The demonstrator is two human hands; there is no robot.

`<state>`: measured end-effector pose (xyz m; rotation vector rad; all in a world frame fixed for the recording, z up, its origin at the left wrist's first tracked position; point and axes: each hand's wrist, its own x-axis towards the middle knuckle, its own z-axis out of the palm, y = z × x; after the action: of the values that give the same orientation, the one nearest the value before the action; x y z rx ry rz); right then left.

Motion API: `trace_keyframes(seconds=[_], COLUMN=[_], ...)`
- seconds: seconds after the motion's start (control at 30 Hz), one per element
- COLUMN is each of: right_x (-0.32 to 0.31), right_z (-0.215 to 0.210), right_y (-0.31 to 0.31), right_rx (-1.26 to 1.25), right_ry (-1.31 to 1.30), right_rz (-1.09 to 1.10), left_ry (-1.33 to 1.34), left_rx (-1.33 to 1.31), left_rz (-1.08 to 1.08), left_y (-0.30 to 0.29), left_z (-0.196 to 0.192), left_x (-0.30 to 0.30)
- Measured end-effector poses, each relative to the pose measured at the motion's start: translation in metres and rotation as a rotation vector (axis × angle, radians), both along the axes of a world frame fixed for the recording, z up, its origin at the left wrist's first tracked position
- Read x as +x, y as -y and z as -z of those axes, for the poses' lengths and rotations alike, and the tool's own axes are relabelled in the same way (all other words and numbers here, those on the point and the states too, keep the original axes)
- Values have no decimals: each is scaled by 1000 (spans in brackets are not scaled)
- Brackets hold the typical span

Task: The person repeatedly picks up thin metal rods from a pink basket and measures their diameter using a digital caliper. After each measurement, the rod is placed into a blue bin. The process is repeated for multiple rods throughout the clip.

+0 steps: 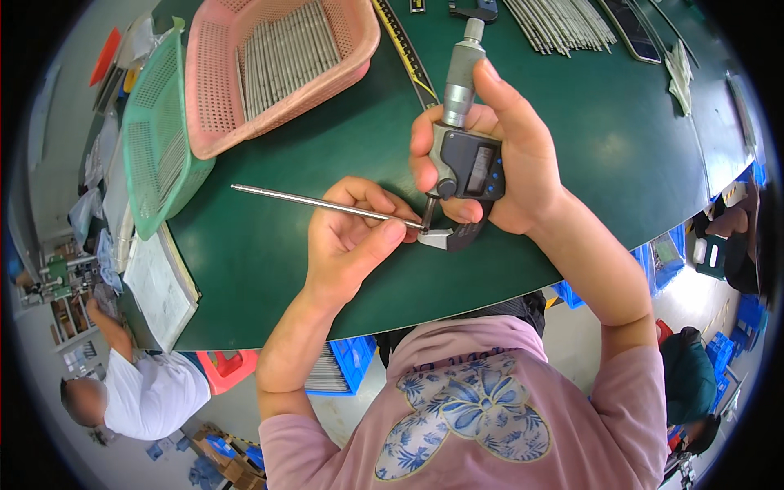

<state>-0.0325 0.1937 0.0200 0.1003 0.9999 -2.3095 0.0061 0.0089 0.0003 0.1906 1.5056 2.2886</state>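
My left hand (353, 237) pinches a thin, shiny metal rod (306, 200) near its right end, and the rod points out to the left, tilted slightly upward. In my right hand (518, 147) is a digital micrometer (462, 155), its grey thimble pointing away from me and its small screen facing up. The rod's right end sits at the gap between the micrometer's measuring faces, by the curved frame. Whether both faces touch the rod is too small to tell.
A pink basket (214, 98) holding many rods stands at the far left, beside a green basket (139, 155). Papers (163, 286) lie at the left edge. Farther off are a tape measure (402, 49), a pile of rods (559, 24) and a phone (633, 31). Other people sit at both sides.
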Motion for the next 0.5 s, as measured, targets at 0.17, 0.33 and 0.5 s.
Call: trace_keyframes(seconds=[0.17,0.33,0.5], right_x=[0,0,-2], right_z=[1,0,1], right_y=[0,1,-1], right_rx=[6,-4,-45], right_ry=[-22,-21,39], right_rz=[6,0,-41], left_ry=[-15,-14,-23], left_rx=[-3,-8,22], left_rz=[-1,14,37], left_y=[1,3,3], left_z=[3,3,4], left_x=[0,-2,-2])
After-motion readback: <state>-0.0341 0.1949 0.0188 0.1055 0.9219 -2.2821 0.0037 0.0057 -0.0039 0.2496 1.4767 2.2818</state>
